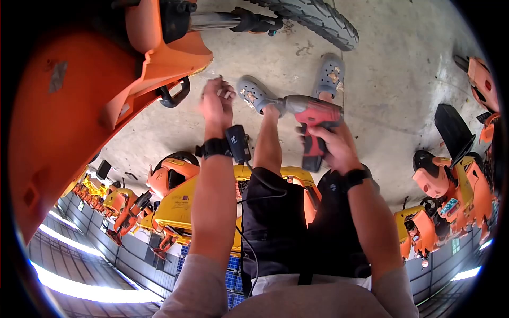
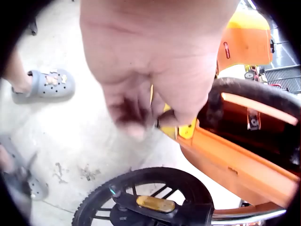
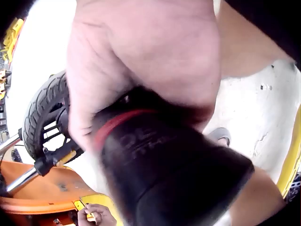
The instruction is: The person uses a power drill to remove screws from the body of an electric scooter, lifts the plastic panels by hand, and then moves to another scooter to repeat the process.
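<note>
My right hand [image 1: 333, 146] grips a red and black cordless impact driver [image 1: 318, 111] by its handle, its grey nose towards the left in the head view. The driver's black battery base [image 3: 183, 174] fills the lower middle of the right wrist view. To the left, my left hand [image 1: 217, 100] is raised near the orange scooter body [image 1: 87, 85], its fingers curled inward and slightly blurred. In the left wrist view its palm and curled fingers [image 2: 134, 110] overlap the orange panel's edge; I cannot tell whether something small is between them.
A black-tyred wheel [image 1: 318, 21] and a metal fork tube [image 1: 214, 21] are at the top. My feet in grey clogs [image 1: 330, 74] stand on the concrete floor. Behind me are a yellow and orange scooter [image 1: 177, 209] and several more at the right [image 1: 450, 185]. A cable [image 1: 265, 197] hangs from the left wrist.
</note>
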The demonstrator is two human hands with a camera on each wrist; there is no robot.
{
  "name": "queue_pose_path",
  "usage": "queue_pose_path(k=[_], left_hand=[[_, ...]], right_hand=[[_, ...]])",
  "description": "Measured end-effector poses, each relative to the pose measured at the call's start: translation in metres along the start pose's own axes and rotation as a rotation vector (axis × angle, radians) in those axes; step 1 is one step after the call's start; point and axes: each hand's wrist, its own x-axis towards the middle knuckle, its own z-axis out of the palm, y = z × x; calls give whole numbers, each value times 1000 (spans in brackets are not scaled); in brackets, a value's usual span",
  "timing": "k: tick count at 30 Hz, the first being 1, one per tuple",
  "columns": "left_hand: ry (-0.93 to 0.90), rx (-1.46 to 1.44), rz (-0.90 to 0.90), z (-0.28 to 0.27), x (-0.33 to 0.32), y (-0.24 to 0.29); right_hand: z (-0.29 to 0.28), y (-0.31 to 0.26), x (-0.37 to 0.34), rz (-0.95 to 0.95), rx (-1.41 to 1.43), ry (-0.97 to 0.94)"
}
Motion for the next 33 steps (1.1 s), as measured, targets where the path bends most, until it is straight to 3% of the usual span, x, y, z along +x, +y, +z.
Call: queue_pose_path(k=[2,5,7,8,9,10,11,13,17,18,22,26,30,33], left_hand=[[-190,-16,-154,-7,-22,2],[-404,-106,-261,-7,-54,14],[-645,-236,-277,-19,-62,18],[-544,-255,-241,-10,-76,23],[-651,-374,-228,-11,-77,24],[-692,-401,-261,-14,-82,26],[-729,-423,-294,-16,-88,31],[-662,-266,-284,-19,-99,38],[-205,208,-60,-27,-83,35],[-107,350,-24,-25,-76,34],[-57,665,-50,-15,-55,29],[-77,530,-70,-1,-31,25],[-174,394,-55,4,-25,27],[-117,376,3,5,-21,22]], right_hand=[[2,-21,-24,49,3,-121],[0,-16,-21,-119,-274,-17],[-1,-12,-4,-211,-626,214],[18,-20,-4,-126,-534,309],[31,-26,-1,-44,-439,397],[32,-25,0,-104,-387,328],[27,-23,-1,-34,-359,267],[27,-18,1,-3,-383,139],[77,-29,14,-140,-540,230],[68,-6,48,56,-502,258],[103,26,87,-197,-727,249],[147,24,85,-255,-933,329],[153,30,91,-313,-956,438],[156,33,92,-427,-921,486]])
